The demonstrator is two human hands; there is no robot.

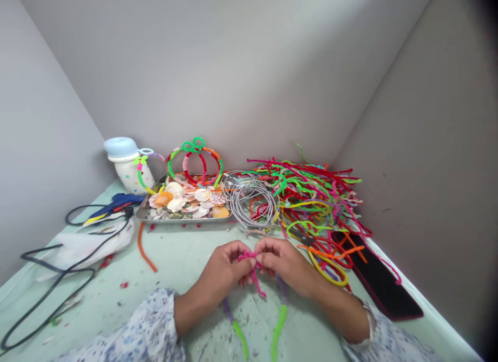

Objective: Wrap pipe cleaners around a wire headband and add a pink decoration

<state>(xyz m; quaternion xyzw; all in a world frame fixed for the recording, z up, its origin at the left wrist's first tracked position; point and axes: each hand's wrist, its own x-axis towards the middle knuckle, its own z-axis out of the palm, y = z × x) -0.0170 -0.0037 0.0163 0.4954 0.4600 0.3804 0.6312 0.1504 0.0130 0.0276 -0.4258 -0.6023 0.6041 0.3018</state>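
Pink pipe cleaner (pixel 251 268) | light, soft, bendable; take it at the twist | held above the bench (pixel 182 263), near you, centre | your left hand (pixel 221 268): fingers closed, pinching it | your right hand (pixel 282 261): fingers closed, pinching it

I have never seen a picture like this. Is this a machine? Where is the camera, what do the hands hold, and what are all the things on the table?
No machine here: these are a person's bare left hand and right hand. The camera is worn on the person's head and looks forward and down. Both hands pinch a pink pipe cleaner, and purple-and-green pipe cleaners hang below them. On the pale green table lie a metal tray of seashells, coiled grey wire, a heap of colored pipe cleaners, and a blue glue gun.
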